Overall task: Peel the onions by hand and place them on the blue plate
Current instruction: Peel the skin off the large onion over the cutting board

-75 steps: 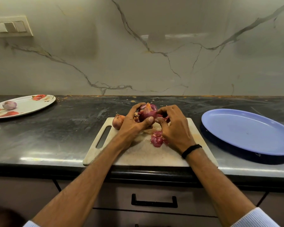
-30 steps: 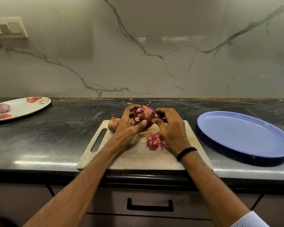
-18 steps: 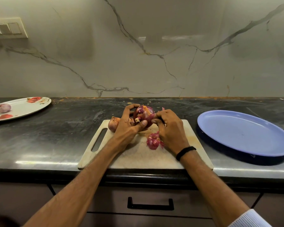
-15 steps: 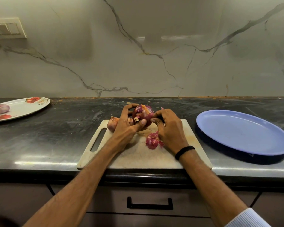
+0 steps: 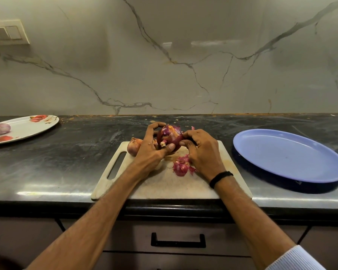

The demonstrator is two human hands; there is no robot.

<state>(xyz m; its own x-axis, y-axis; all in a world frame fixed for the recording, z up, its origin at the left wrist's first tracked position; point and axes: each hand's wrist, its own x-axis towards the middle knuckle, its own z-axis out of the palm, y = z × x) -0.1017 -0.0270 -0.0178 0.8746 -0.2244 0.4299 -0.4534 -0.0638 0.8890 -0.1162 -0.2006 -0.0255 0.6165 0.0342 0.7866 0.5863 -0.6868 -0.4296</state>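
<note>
My left hand (image 5: 150, 151) grips a red onion (image 5: 170, 136) above the far part of a pale cutting board (image 5: 164, 182), thumb under it and fingers curled behind. My right hand (image 5: 201, 151) pinches the onion's skin on its right side. A pile of purple peel (image 5: 180, 166) lies on the board below my right hand. A second, unpeeled onion (image 5: 134, 146) sits on the board just left of my left hand. The blue plate (image 5: 287, 156) lies on the counter to the right of the board, with nothing on it.
A white plate with red flower prints (image 5: 27, 127) stands at the far left of the dark counter and carries one onion (image 5: 1, 128). A marble wall runs behind. A drawer with a black handle (image 5: 178, 240) is below the counter edge.
Both hands stay on the onion over the board. My right fingers have shifted slightly on the skin and the onion has turned a little. Nothing else on the counter has moved.
</note>
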